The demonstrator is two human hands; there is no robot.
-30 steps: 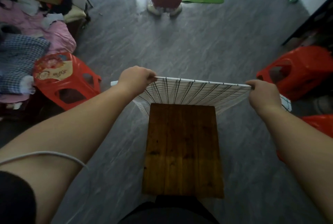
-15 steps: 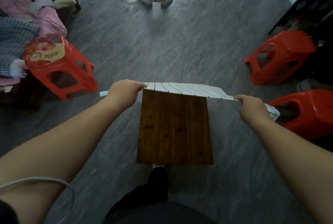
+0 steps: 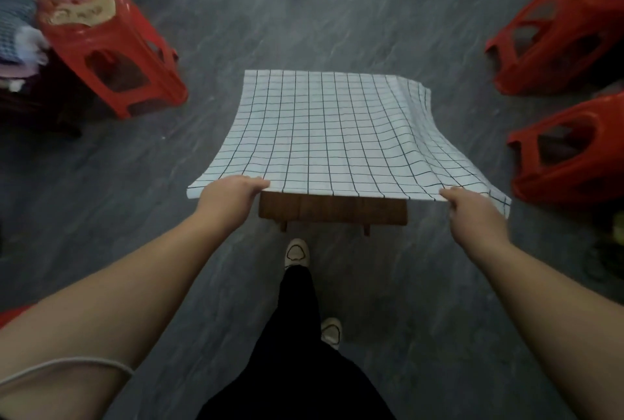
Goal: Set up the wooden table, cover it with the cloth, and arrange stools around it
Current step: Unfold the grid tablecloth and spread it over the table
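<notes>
A white cloth [image 3: 334, 136] with a thin black grid lies spread over the low wooden table [image 3: 332, 212]; only the table's near edge and two short legs show. My left hand [image 3: 231, 198] grips the cloth's near left corner. My right hand [image 3: 472, 213] grips the near right corner, where the cloth hangs past the table's side. One red plastic stool [image 3: 128, 58] stands on the floor at the left, with a printed label on its seat. Two more red stools [image 3: 557, 34] [image 3: 567, 149] stand at the right.
A pile of clothes [image 3: 23, 11] lies behind the left stool. My feet in pale shoes [image 3: 297, 252] stand just before the table. A red edge [image 3: 13, 313] shows at the far left. Grey floor surrounds the table.
The cloth, held up beyond the table's far edge before, has been pulled toward me and now covers the tabletop. Both hands moved back to the near edge.
</notes>
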